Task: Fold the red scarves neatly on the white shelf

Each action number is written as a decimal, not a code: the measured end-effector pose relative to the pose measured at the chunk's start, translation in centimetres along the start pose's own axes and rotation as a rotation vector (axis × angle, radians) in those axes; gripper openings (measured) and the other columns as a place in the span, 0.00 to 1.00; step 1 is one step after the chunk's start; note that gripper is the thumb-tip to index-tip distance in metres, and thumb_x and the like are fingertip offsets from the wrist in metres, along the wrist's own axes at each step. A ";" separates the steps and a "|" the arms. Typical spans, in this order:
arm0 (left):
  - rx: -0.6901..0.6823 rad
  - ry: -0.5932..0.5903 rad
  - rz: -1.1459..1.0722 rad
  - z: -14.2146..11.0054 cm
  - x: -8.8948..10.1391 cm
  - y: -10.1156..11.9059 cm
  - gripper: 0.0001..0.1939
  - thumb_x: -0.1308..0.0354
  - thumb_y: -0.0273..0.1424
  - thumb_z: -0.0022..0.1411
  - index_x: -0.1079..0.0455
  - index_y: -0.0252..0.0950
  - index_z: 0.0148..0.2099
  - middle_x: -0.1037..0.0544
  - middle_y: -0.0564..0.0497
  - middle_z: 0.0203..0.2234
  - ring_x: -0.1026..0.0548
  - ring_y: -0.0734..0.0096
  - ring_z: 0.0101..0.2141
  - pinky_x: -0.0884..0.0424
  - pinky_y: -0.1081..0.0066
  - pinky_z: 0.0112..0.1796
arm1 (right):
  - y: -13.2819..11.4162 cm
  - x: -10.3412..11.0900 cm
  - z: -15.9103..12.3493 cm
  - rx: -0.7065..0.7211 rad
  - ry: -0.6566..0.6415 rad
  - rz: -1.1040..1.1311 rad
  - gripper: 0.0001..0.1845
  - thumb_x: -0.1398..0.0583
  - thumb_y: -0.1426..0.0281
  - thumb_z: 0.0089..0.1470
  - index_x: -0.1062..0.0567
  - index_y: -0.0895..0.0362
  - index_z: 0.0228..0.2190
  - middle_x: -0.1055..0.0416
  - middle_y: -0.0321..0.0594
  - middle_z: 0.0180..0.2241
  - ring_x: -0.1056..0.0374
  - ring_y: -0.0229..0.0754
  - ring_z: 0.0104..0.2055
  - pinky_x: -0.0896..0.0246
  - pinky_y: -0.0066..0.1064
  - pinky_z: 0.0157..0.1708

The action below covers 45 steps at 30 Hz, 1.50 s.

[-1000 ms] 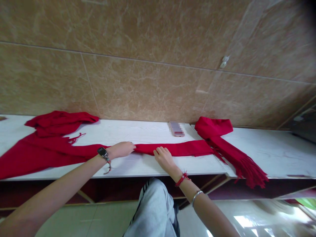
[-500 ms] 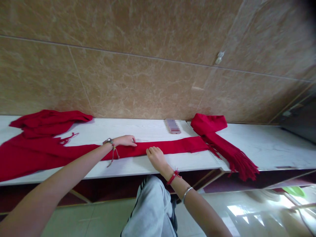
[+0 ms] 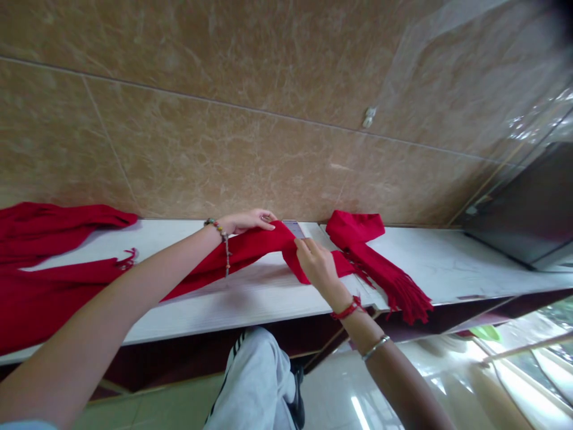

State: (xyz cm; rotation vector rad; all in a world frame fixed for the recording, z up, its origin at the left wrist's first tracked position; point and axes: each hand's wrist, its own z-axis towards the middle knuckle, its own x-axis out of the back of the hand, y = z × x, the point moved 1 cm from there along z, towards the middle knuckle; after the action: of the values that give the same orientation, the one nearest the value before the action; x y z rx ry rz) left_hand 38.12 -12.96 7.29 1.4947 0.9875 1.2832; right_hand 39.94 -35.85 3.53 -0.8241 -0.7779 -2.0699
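Observation:
A long red scarf [image 3: 210, 263] lies along a white shelf [image 3: 250, 295] under a marble wall. My left hand [image 3: 248, 221] pinches the scarf's upper edge near its middle and holds it raised off the shelf. My right hand [image 3: 316, 263] grips the scarf just to the right, fingers closed on the cloth. The scarf's fringed right end [image 3: 403, 295] hangs over the shelf's front edge. A phone [image 3: 295, 229] lies by the wall, partly hidden behind the raised cloth.
More red scarf cloth [image 3: 49, 224] is bunched at the far left of the shelf. A dark panel [image 3: 528, 221] stands at the right. My knee in grey trousers [image 3: 255, 382] is below the shelf, above a glossy floor.
Both hands have closed on the middle of the scarf and lifted it off the shelf toward the wall. The view has swung to the right.

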 end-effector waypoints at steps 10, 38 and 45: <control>-0.089 0.087 0.269 14.8 -14.6 0.3 0.20 0.45 0.24 0.55 0.38 0.28 0.51 0.26 0.43 0.39 0.27 0.68 0.38 0.32 0.70 0.40 | 14.4 -3.7 -7.4 -0.197 -0.383 -0.198 0.26 0.51 0.77 0.54 0.39 0.57 0.55 0.32 0.46 0.34 0.35 0.43 0.34 0.41 0.29 0.32; -0.263 0.267 1.338 5.2 -17.0 -8.0 0.30 0.58 0.17 0.57 0.49 0.36 0.62 0.48 0.42 0.61 0.53 0.58 0.61 0.51 0.53 0.55 | 14.5 -5.6 -8.8 -0.176 -0.252 0.055 0.26 0.53 0.81 0.53 0.35 0.59 0.52 0.36 0.48 0.53 0.37 0.43 0.51 0.39 0.32 0.47; -0.173 0.183 1.240 5.0 -17.4 -9.2 0.35 0.59 0.16 0.55 0.57 0.37 0.64 0.54 0.45 0.63 0.58 0.60 0.61 0.51 0.51 0.55 | 15.2 -8.3 -12.1 -0.190 -0.254 0.151 0.26 0.53 0.82 0.52 0.33 0.60 0.51 0.37 0.47 0.54 0.36 0.40 0.51 0.39 0.32 0.49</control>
State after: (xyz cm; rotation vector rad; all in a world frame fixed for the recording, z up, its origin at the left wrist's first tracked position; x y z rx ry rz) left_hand 40.51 -27.69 -6.43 1.9125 -0.0940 2.2895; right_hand 52.98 -49.32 -6.32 -1.2311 -0.6348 -1.9474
